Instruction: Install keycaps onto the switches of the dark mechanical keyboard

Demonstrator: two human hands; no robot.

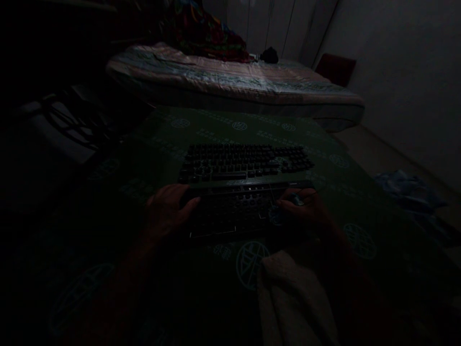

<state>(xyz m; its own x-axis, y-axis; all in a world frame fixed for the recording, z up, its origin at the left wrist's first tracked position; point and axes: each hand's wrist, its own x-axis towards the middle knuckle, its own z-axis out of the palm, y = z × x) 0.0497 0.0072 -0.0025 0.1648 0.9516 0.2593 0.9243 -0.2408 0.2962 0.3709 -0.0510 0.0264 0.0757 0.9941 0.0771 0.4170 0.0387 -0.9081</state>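
left hand (pixel 169 206) spread over left end of keyboard (pixel 219 218); right hand (pixel 306 206) pinched something dim (pixel 297 199); slipping could've scattered keycaps (pixel 230 161) behind keyboard

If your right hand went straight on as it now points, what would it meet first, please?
The right hand would most likely meet the keyboard base first; darkness leaves the depth between them unclear.

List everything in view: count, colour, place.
Table: one, green, centre
Keycaps: many, black, on table
Keyboard: one, black, nearer than keycaps
Cloth: one, beige, near side
Bed: one, pinkish, beyond table
Blanket: one, dark-red, on bed
Bundle: one, black, on bed
Cupboard: one, grey, back
Panel: one, red, beside bed
Fabric heap: one, bluish, far right
Metal frame: one, black, left
Left hand: one, bare, keyboard's left
Right hand: one, bare, keyboard's right, holding small object
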